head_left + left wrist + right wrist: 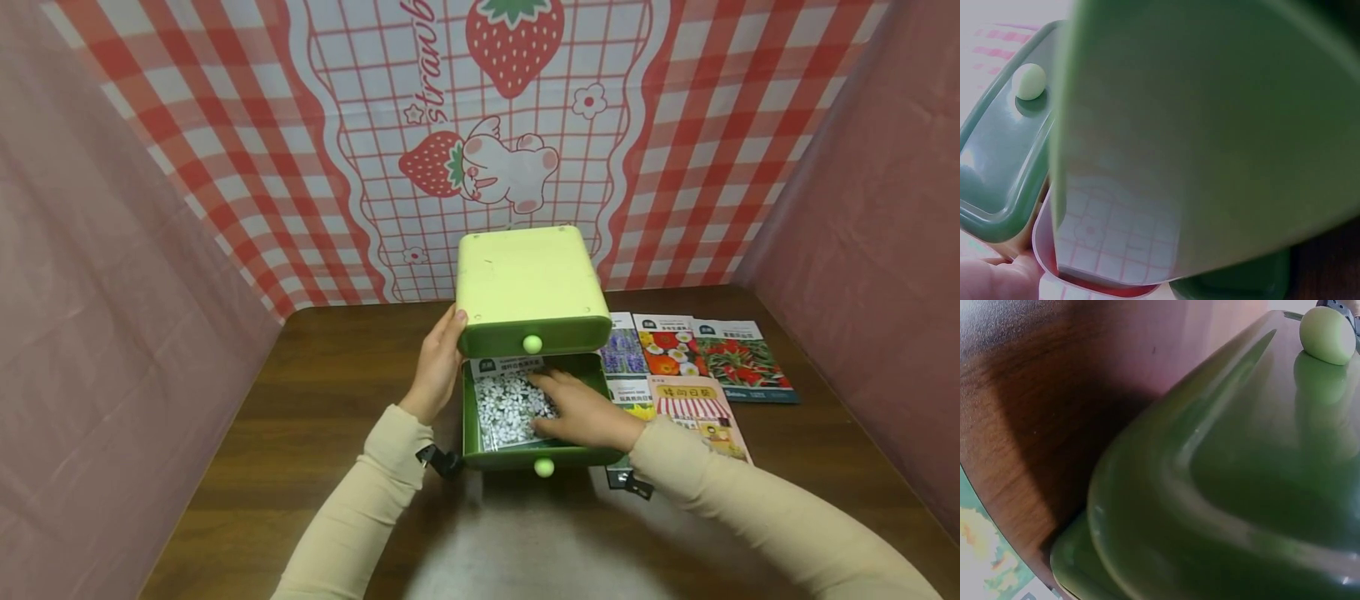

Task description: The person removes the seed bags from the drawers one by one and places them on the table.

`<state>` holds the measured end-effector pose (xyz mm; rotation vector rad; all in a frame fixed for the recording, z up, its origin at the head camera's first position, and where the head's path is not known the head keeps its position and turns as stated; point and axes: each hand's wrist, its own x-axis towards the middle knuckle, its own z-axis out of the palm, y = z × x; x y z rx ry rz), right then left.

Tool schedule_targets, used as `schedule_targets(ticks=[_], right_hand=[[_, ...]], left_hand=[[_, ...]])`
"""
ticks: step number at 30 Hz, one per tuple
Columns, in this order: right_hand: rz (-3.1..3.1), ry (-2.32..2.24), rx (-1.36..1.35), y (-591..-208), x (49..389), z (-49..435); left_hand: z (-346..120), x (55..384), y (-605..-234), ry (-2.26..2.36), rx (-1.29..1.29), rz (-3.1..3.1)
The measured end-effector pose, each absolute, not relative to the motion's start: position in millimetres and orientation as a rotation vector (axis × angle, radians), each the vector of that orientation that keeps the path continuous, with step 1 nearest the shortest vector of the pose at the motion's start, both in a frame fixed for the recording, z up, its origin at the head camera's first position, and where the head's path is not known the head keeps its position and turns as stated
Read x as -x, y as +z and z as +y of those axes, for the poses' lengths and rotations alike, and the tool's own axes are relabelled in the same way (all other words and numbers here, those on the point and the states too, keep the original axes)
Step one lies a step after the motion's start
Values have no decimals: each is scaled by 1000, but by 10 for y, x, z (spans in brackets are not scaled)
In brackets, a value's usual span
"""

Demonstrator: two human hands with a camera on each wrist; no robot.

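Fingers (pixel 551 392) of the right hand (pixel 581 410) lie nearly flat on the packet (pixel 504 407) in the open drawer (pixel 536 457) at 6 o'clock of the cabinet (pixel 528 279), while the left hand (pixel 438 362) cups its 9 o'clock side. From the left wrist, the upper knob (pixel 1029 81) shows beside the cabinet wall; fingers unseen. From the right wrist, only the drawer front and lower knob (pixel 1327 334) above the desk (pixel 1035 394); keeping the cabinet braced and the packet flat should help.

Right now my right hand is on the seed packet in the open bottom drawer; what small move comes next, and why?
Probably lift the right hand out of the lower drawer. The white-flower seed packet already seems to lie flat inside, and the hand lies over it, so the drawer cannot slide shut. The left hand steadies the green drawer box, and more packets wait on the table.
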<state>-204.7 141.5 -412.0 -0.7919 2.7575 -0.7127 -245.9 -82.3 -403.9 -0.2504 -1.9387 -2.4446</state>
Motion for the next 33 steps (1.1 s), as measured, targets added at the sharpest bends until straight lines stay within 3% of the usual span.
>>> schedule_targets(ticks=[33], right_hand=[[2578, -1180, 588, -4133, 2096, 1430]], left_hand=[[-824, 2466, -4049, -2466, 241, -1916]])
